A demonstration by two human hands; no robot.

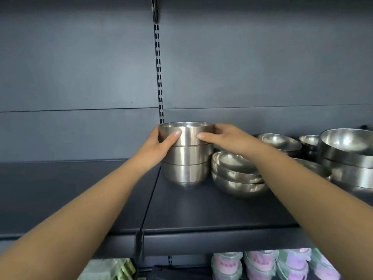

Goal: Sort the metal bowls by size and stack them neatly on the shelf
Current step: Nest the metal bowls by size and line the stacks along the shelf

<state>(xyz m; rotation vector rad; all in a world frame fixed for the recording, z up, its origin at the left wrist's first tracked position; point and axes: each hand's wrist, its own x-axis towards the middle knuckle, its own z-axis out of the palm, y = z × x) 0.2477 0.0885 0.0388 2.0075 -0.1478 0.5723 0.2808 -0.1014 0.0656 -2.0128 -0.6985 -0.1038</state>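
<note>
A stack of three deep metal bowls (186, 156) stands upright, mouths up, at the left edge of the dark shelf (212, 211), close to the back wall and just right of the seam with the neighbouring shelf panel; each bowl is nested in the one below and the stack's axis runs straight up. The top bowl (186, 133) looks empty as far as its shiny inside shows. The left hand (159, 145) grips the top bowl's left side, thumb across the front wall, and the right hand (226, 139) holds its right side with thumb on the front wall, so both grips are closed around that one bowl. Just beside the stack to the right lies a pile of shallow metal bowls (236, 174), nested and slightly tilted, partly hidden by the right forearm. Further right, toward the back, sit more shallow bowls (280, 142), and at the right edge a stack of larger bowls (347, 156). Below the shelf, wrapped pinkish containers (262, 265) show on a lower level.
</note>
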